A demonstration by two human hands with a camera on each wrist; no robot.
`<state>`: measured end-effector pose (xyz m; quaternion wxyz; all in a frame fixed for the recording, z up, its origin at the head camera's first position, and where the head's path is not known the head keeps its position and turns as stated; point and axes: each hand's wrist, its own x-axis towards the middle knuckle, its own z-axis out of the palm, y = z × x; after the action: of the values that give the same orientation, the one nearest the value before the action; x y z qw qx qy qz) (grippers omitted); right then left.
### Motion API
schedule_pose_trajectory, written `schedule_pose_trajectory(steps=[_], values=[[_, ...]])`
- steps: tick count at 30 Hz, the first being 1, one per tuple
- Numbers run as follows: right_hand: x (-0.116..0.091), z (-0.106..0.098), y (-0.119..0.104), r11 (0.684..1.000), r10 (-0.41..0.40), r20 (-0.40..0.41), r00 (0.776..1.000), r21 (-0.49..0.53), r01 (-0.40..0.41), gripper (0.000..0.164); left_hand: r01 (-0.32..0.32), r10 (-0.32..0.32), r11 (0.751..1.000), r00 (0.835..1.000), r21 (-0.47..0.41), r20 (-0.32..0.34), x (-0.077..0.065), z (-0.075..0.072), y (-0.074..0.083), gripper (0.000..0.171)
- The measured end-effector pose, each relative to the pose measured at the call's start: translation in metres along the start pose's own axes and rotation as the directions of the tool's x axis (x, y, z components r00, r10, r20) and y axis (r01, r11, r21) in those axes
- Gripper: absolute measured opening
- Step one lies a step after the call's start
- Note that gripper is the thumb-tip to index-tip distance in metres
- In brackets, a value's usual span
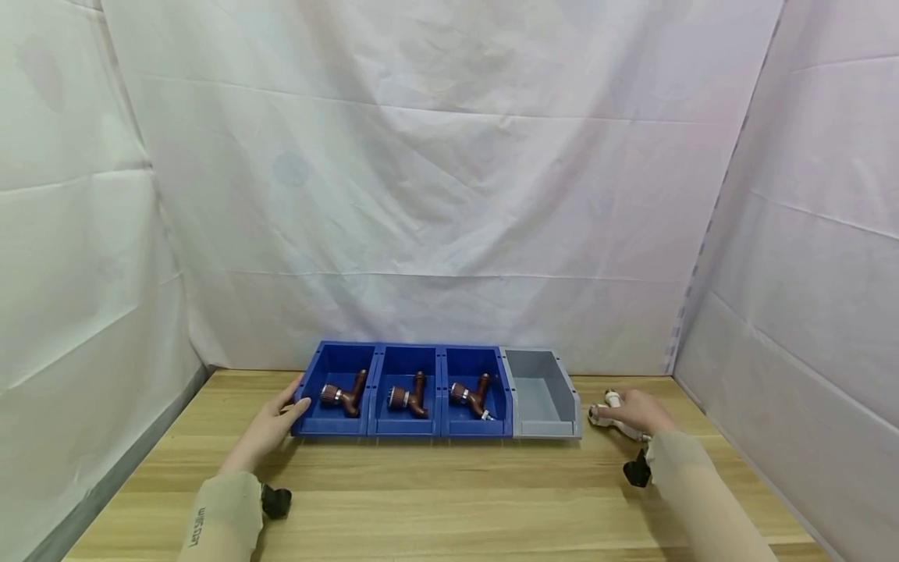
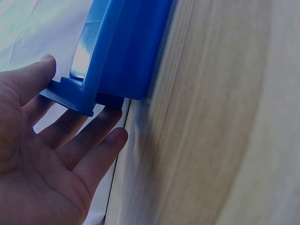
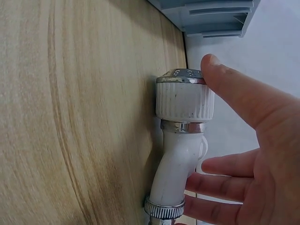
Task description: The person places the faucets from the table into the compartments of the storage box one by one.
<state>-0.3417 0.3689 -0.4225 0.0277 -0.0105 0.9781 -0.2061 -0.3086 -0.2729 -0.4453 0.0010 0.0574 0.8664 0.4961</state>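
At the left end of the bin row, my left hand (image 1: 270, 421) holds the outer wall of a blue bin (image 2: 124, 51), thumb on one side of the rim and fingers behind it. My right hand (image 1: 635, 410) is at a white thermostatic radiator valve (image 3: 178, 154) lying on the table at the right. Its thumb touches the chrome-ringed end of the ribbed knob (image 3: 185, 101); the other fingers spread loosely beside and behind the valve body. Brown radiator valves lie in the blue bins: one at left (image 1: 344, 394), one in the middle (image 1: 410, 394), one at right (image 1: 474, 394).
A grey bin (image 1: 544, 390) with nothing in it joins the right end of the row. The bins stand on a wooden table (image 1: 421, 499) near its back edge. White cloth (image 1: 435, 195) hangs behind and on both sides.
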Motion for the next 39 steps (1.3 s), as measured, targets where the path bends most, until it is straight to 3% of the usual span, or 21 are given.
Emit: schedule_pose_trajectory(steps=[13,22,26,31,39], values=[[0.005,-0.001,-0.001,0.995,0.045,0.047,0.998,0.082,-0.048,0.051,0.004,-0.004,1.0,1.0,-0.017,-0.009,0.002,0.0,0.0,0.067],[0.011,0.0,0.0,0.994,0.086,0.085,0.993,0.052,-0.091,0.055,-0.009,0.009,1.0,1.0,0.0,-0.008,0.0,0.0,0.001,0.067],[0.013,-0.002,-0.003,0.991,0.102,0.099,0.99,0.076,-0.109,0.053,-0.003,0.003,1.0,1.0,0.0,-0.013,0.004,-0.001,0.002,0.067],[0.016,-0.008,-0.007,0.987,0.113,0.089,0.99,0.103,-0.122,0.053,-0.039,0.039,0.999,0.999,-0.005,-0.029,0.009,-0.004,0.005,0.067],[0.012,0.002,-0.008,0.976,0.158,0.105,0.982,0.132,-0.171,0.05,-0.023,0.023,1.0,1.0,-0.012,-0.016,0.002,-0.001,-0.001,0.065]])
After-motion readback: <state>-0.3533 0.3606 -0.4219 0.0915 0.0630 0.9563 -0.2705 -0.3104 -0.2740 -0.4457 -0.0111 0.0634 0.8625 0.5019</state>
